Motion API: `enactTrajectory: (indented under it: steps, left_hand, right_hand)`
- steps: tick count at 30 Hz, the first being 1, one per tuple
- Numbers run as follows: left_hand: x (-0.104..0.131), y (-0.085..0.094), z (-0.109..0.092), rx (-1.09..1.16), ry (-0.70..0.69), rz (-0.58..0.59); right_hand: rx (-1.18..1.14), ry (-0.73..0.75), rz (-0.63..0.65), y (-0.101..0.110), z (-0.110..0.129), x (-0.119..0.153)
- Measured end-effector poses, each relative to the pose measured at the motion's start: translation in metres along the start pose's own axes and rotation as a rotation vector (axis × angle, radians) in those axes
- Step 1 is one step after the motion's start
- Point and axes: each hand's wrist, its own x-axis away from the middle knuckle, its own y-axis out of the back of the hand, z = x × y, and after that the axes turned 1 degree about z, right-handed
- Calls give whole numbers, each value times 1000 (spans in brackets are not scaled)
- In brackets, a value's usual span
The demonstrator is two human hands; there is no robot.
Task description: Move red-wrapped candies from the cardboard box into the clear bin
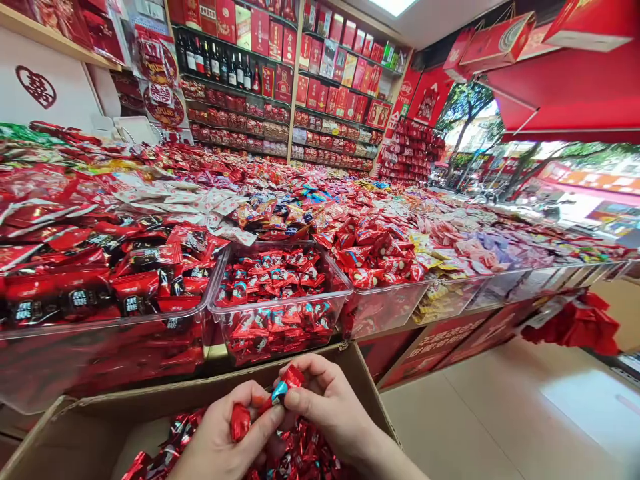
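Note:
Both of my hands are close together over an open cardboard box [125, 402] with red-wrapped candies [313, 453] inside. My left hand [235, 427] pinches a red, blue and black wrapped candy [280, 392] from the left, and another red candy [241, 421] lies in the same hand. My right hand [323, 397] grips the other end of the blue-marked candy between thumb and fingers. Just beyond the box stands a clear plastic bin [280, 305] filled with similar red candies.
Bins of wrapped sweets [380, 253] stretch across the display, with dark red packets [135, 287] at left. Shelves [295, 87] of boxes and bottles stand behind. Tiled floor [465, 413] shows at right, below a hanging red cloth [575, 327].

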Motion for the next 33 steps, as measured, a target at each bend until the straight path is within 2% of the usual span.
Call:
enactTrajectory:
  steps: [2, 4, 6, 8, 11, 14, 16, 19, 23, 26, 28, 31, 33]
  left_hand:
    - [0, -1, 0, 5, -26, -7]
    - [0, -3, 0, 109, -10, -34]
    - [0, -2, -2, 240, 69, -66]
    - [-1, 1, -4, 372, 170, -82]
    - [-2, 7, -7, 550, 268, -82]
    - [-2, 9, -9, 546, 226, -148]
    - [-1, 8, -10, 521, 164, -180]
    - [1, 5, -13, 524, 119, -185]
    - [0, 7, -15, 509, 73, -209]
    - [-1, 10, -17, 418, 25, -198]
    - [-2, 13, -18, 358, 2, -163]
    - [-2, 14, -19, 315, -25, -122]
    - [-1, 13, -17, 313, -42, -105]
  right_hand:
    - [116, 104, -3, -3, 10, 5]
    - [321, 301, -29, -7, 35, 4]
    - [514, 470, -56, -14, 68, -8]
    - [645, 536, -89, -21, 100, -34]
    - [974, 468, -81, -32, 128, -90]
    - [1329, 276, 2, -40, 127, -139]
    - [1420, 213, 51, -43, 118, -157]
    - [1488, 218, 60, -45, 105, -166]
    - [1537, 267, 74, -45, 102, -166]
    - [1540, 350, 77, -50, 111, -152]
    - [1501, 472, 78, -54, 117, -127]
    - [1318, 647, 142, -54, 112, -72]
    - [1235, 589, 166, -46, 96, -35]
